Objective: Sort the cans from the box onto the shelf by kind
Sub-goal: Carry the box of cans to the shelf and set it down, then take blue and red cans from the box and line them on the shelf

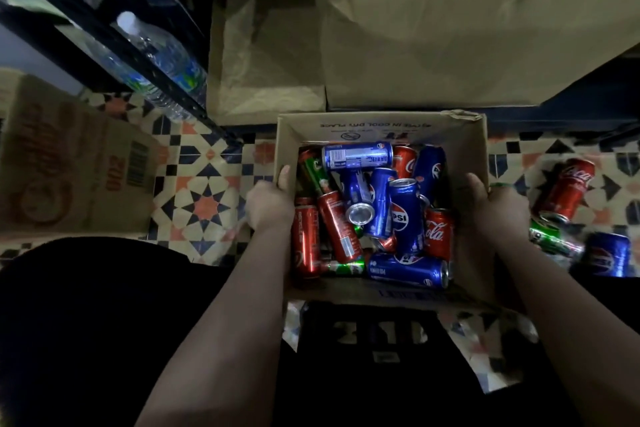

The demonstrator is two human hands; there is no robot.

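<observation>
The left wall of an open brown cardboard box [467, 135] is gripped by the left hand [269, 204], the thumb hooked over the rim and the fingers hidden outside; the right wall is clamped in the same way by the right hand [498, 210]. Inside the box a jumble of slim drink cans is heaped: blue Pepsi cans [406, 215] toward the middle and the near right corner, red Coca-Cola cans [305, 239] along the left and right walls, and green cans [313, 173] at the far left corner and the near wall. The box is seen above a patterned tiled floor [204, 191]. Just beyond its right wall, a red can [564, 191], a green can [550, 239] and a blue can [606, 255] lie on the tiles. A black metal shelf [104, 31] holding clear plastic water bottles [162, 62] stands at the far left, and brown paper bags [450, 38] lean behind the box.
</observation>
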